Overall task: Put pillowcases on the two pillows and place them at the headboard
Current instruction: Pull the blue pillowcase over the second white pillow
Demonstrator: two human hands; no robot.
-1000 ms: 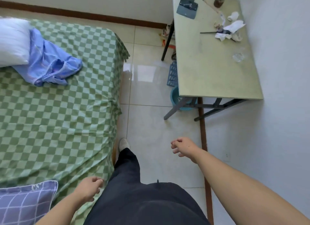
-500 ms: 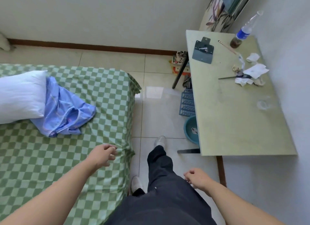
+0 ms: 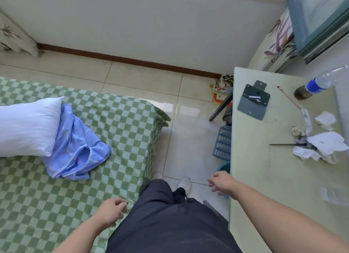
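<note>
**Bare pillow and blue pillowcase lie on the bed, both hands empty**

The bed (image 3: 79, 177), spread with a green-and-white checked sheet, fills the left half of the view. A pale green table (image 3: 268, 177) stands along the right wall, with tiled floor between the two. The person in dark trousers (image 3: 166, 224) stands in that gap, against the bed's edge, one pale shoe (image 3: 184, 183) showing on the tiles.

A white pillow (image 3: 26, 128) without a cover lies at the left edge of the bed. The crumpled light-blue pillowcase (image 3: 75, 147) lies touching its right end, partly tucked under it, with its opening turned toward the person.

The left hand (image 3: 111, 212) hangs over the bed's near edge, fingers loosely curled and holding nothing. The right hand (image 3: 221, 183) hangs beside the table's near corner, fingers likewise loosely bent and empty. Both hands are well apart from the pillowcase.

On the table lie a grey key pouch (image 3: 254, 99), crumpled white tissues (image 3: 326, 145), a clear plastic bottle (image 3: 319, 83) with a blue label, and a thin stick (image 3: 289, 98). A blue plastic basket (image 3: 222, 143) stands under the table.
</note>
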